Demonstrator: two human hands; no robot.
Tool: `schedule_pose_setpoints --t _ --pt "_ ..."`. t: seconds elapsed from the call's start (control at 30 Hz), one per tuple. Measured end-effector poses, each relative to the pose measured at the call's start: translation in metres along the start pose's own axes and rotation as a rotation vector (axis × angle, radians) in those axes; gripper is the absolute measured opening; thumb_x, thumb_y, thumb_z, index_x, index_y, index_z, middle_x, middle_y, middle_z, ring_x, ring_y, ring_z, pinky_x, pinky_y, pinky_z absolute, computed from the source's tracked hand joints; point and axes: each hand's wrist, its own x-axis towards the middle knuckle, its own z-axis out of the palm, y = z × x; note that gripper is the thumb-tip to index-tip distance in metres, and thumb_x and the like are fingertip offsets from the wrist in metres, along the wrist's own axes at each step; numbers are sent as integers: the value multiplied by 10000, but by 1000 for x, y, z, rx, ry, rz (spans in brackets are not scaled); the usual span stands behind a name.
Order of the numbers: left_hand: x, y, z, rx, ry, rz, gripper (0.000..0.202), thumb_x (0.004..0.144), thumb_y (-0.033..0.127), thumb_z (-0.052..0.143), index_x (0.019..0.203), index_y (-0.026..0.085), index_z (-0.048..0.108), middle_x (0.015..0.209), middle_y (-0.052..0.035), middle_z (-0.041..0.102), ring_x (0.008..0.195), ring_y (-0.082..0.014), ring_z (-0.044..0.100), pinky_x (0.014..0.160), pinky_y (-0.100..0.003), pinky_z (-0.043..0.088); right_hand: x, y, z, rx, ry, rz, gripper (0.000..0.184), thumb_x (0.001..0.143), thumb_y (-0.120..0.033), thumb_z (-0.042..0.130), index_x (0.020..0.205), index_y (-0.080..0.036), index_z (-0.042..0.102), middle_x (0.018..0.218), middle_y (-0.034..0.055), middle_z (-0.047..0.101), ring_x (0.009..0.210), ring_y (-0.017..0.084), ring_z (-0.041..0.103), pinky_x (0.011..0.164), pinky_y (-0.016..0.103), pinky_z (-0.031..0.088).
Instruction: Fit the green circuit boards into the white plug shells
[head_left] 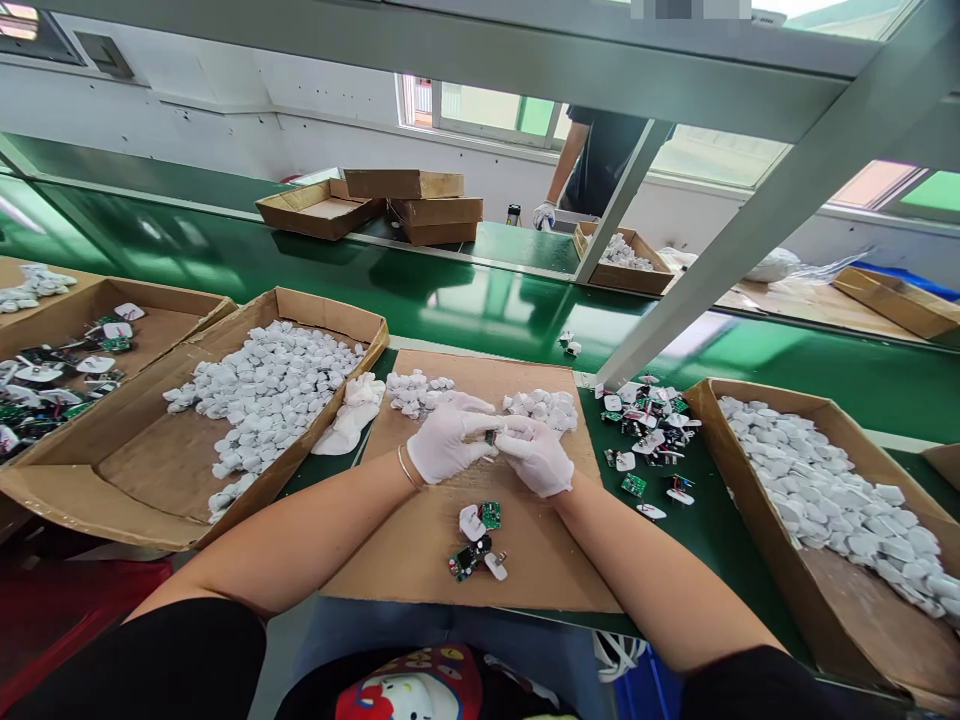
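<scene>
In white gloves, my left hand (448, 442) and my right hand (537, 458) meet above a cardboard sheet (420, 560). Both pinch a small circuit board (490, 437) between their fingertips; most of it is hidden by the fingers. Behind the left hand lies a heap of small white plastic pieces (417, 394), and a second white heap (551, 408) sits behind the right hand. Nearer my body, a few circuit boards with white parts attached (477, 550) rest on the cardboard.
Left stands a cardboard box (150, 480) of white pieces, beside another box (169, 315) of circuit boards. Loose circuit boards (652, 425) lie to the right, before a box of white pieces (832, 475). A slanted metal post (720, 250) rises there. Across the green bench (457, 300) stands a person (600, 165).
</scene>
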Motion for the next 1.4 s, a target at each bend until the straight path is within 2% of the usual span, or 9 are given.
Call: schedule_pose_setpoints --t 0.13,0.27,0.4,0.53,0.7,0.83,1.03,1.27,1.4 --pt "0 -1 1 -48 -4 -3 343 801 218 686 1143 247 679 1097 -49 673 1052 -198 598 954 -363 486 1 3 -1 60 -66 -52 333 664 -361 794 928 -181 701 768 22 629 686 146 532 644 279 445" --pt "0 -2 2 -89 40 44 307 824 241 675 1130 260 681 1092 -38 674 1042 -175 605 964 -341 480 -1 1 -6 -14 -122 -91 371 648 -355 802 956 -171 708 750 20 616 684 145 524 653 283 441" --pt "0 -3 3 -87 59 69 362 804 249 697 1161 299 664 1057 -21 681 1009 -168 616 933 -325 500 -3 -3 -6 -59 -77 -79 339 705 -352 752 979 -155 725 696 16 613 663 146 521 683 307 452" --pt "0 -3 3 -68 110 118 369 782 241 713 1146 276 670 1053 -36 689 1027 -192 610 936 -364 503 -3 -2 -4 -35 -47 -61 285 696 -325 758 927 -159 732 685 5 608 653 137 523 676 302 452" --pt "-1 -5 2 -17 156 123 371 754 221 730 1111 309 685 1254 -45 618 1084 -217 585 990 -440 462 -2 0 -8 -41 -59 -19 315 685 -319 780 948 -157 725 731 17 636 703 148 564 706 312 461" --pt "-2 -6 2 -24 120 74 341 758 199 714 1082 303 700 1263 -48 609 1099 -222 580 997 -449 456 -2 -3 -9 -77 -80 -31 359 690 -343 780 993 -162 716 786 34 669 738 162 588 725 322 472" --pt "-1 -8 2 -99 101 123 195 757 233 726 952 246 729 1235 -79 627 1075 -219 600 963 -444 482 -1 -7 -15 -6 -194 -5 376 682 -383 785 980 -163 719 844 65 700 817 210 629 812 368 471" --pt "-2 -9 3 -72 78 196 140 788 235 696 917 254 748 1215 -80 635 1038 -217 607 933 -430 486 0 -4 -17 -43 -146 26 255 713 -346 760 869 -146 734 769 63 698 743 200 630 756 354 490" --pt "-1 -7 2 -59 85 200 138 798 225 684 920 235 746 1193 -89 645 1017 -212 607 920 -417 489 -2 -7 -13 -55 -152 26 245 754 -365 733 902 -169 744 775 66 700 746 199 625 745 347 497"
